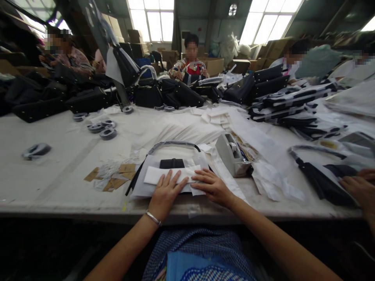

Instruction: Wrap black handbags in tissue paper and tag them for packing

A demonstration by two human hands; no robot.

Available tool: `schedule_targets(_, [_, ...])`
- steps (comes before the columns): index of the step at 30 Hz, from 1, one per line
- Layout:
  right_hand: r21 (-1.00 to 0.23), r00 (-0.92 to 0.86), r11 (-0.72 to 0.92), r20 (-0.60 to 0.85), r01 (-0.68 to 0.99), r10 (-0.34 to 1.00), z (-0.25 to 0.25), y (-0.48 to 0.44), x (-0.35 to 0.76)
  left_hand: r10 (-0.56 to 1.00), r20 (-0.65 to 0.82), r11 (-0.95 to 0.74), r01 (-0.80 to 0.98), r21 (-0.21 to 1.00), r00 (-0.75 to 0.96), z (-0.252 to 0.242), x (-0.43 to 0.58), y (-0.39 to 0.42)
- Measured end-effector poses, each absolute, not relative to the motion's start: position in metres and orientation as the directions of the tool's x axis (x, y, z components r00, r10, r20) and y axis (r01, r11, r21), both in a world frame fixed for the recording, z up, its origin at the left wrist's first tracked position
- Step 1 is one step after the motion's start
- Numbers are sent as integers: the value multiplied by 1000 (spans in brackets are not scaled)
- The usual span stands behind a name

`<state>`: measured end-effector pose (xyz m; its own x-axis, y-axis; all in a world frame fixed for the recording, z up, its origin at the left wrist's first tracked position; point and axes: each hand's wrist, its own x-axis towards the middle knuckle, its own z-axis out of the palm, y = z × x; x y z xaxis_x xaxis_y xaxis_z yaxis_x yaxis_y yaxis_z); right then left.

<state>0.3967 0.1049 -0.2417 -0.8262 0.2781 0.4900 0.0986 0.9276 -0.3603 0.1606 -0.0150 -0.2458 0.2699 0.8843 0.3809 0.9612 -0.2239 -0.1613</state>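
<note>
A black handbag (133, 182) lies flat in front of me at the table's near edge, its wrapped handle (175, 143) arching away from me. White paper (142, 190) covers much of the bag, and a black strap tab (172, 163) shows above it. Across the front lies a folded white strip (152, 175), perhaps foam or paper. My left hand (168, 192) rests on this strip with fingers spread. My right hand (213, 186) lies flat over its right end, fingers stretched out to the left. Neither hand is closed round anything.
A grey tape dispenser (231, 154) stands right of the bag. Brown and white tags (113, 180) lie to the left, with several wrapped rolls (108, 134) beyond. At right, a co-worker's hand (359, 189) touches another black bag (318, 181). Bags (187, 93) line the back.
</note>
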Motion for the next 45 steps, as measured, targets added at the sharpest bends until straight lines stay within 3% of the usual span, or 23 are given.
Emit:
schedule_targets(4, [-335,-837,937,480,103,264,-248,105,398,889,321,-294,945,-147,326,-233,168,-15])
schedule_targets(7, [-323,-827,939,490,122,276,-253,103,398,886,292,-366,930,-33,360,-229,173,-9])
schedule_targets(10, [-300,-770,942,563,148,300,-260,96,396,864,352,-397,917,34,361,-236,173,-2])
schedule_targets(15, [-183,-616,964,742,194,265,-266,76,390,824,471,-364,931,14,316,-251,173,-3])
schedule_targets(18, [-184,-622,971,746,154,240,-253,65,394,804,501,-355,934,-28,320,-253,176,-7])
schedule_targets(22, [-264,-732,964,650,34,204,-210,71,395,799,504,-355,934,-44,328,-253,179,-8])
schedule_targets(26, [-301,-767,934,548,191,334,-183,110,365,773,543,-355,933,-56,327,-254,179,-7])
schedule_targets(31, [-190,-925,921,106,341,365,-199,157,320,777,537,-343,936,-74,327,-254,181,-5])
schedule_targets(33, [-133,-912,905,9,405,409,-205,160,314,775,537,-346,935,-79,332,-254,181,-5])
schedule_targets(38, [11,-808,814,-110,581,578,-194,146,309,767,544,-354,932,-84,340,-255,180,-6])
schedule_targets(45, [48,-776,790,-160,611,610,-186,144,299,754,559,-362,928,-83,345,-259,178,-7])
